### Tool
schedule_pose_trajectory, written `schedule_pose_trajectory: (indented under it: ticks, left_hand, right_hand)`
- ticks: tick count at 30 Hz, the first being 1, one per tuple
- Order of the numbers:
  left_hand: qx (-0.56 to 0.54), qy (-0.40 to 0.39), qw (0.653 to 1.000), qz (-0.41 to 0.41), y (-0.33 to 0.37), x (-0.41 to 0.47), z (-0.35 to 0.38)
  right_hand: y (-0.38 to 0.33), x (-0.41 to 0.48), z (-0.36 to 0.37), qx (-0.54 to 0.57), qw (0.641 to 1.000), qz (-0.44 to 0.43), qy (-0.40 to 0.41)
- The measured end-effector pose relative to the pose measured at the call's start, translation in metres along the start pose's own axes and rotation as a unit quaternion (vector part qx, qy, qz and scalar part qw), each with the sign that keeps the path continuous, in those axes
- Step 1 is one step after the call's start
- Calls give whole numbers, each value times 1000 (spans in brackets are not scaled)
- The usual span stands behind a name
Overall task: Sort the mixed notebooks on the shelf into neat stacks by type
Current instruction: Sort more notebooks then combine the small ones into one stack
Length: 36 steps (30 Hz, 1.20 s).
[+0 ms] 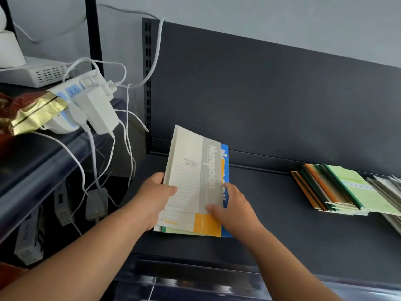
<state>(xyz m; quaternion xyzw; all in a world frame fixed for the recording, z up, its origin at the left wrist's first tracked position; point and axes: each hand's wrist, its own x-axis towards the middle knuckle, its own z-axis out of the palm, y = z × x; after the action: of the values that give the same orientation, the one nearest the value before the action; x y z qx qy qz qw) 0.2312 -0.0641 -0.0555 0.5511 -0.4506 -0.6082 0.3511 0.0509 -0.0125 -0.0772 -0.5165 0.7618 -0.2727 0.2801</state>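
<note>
A grey-and-cream notebook (191, 170) lies tilted on top of a small stack on the dark shelf (271, 213). Under it show an orange-banded notebook (201, 224), a blue one (225, 153) and a green edge. My left hand (156, 196) grips the top notebook's left edge, thumb on the cover. My right hand (232, 207) pinches its lower right corner, fingers against the stack's right side. At the right of the shelf sits a fanned pile of mixed notebooks (338, 190) with orange, dark green and light green covers.
Left of the shelf's slotted upright (148, 83) stands another rack with a white power strip (86, 101), adapters and dangling cables (128, 148). A gold foil wrapper (28, 114) and a white box (39, 74) lie there. The dark back panel (271, 94) rises behind.
</note>
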Motion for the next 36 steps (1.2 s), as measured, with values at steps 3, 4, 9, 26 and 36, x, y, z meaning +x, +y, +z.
schedule_pose_trajectory:
  ticks: [3, 4, 9, 26, 36]
  left_hand:
    - [-24, -17, 999, 25, 4, -6, 3]
    - [-30, -26, 999, 33, 5, -8, 5]
    - [-36, -57, 995, 67, 12, -16, 16]
    - [18, -243, 968, 58, 27, -31, 105]
    - [10, -210, 968, 135, 27, -77, 243]
  right_hand:
    - [2, -1, -7, 187, 981, 34, 38]
    - [5, 0, -10, 248, 966, 55, 41]
    - [16, 0, -26, 363, 927, 97, 24]
    - [61, -31, -122, 403, 895, 34, 186]
    - [153, -53, -226, 395, 896, 13, 201]
